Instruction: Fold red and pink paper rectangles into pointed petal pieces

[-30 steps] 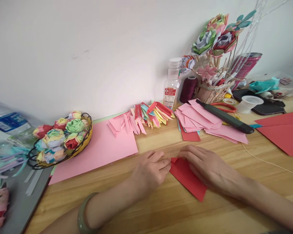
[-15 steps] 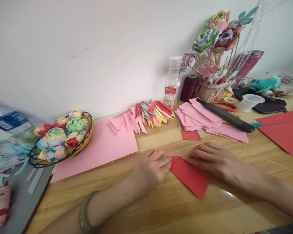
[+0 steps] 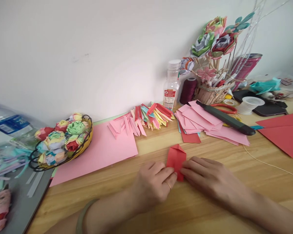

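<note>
A small piece of red paper (image 3: 175,157) lies on the wooden table between my hands, its top corners folded in to a blunt point. My left hand (image 3: 154,181) has its fingers curled on the paper's lower left part, with a ring on one finger. From the other side, my right hand (image 3: 208,175) pinches the lower right edge, fingers bent together. The fingertips partly cover the paper's lower end. Behind it lie a pile of pink paper slips (image 3: 197,118) and a cluster of folded coloured paper pieces (image 3: 148,117).
A black utility knife (image 3: 226,118) rests on the pink slips. At left, a basket (image 3: 84,146) of paper flowers stands on a pink sheet (image 3: 112,146). A clear bottle (image 3: 171,86), purple thread spool (image 3: 188,90) and flower pot (image 3: 213,92) line the wall. Red sheets (image 3: 283,136) lie right.
The red paper has been turned so its folded point faces away from me, and it now looks narrower. Both hands have shifted down to its lower end.
</note>
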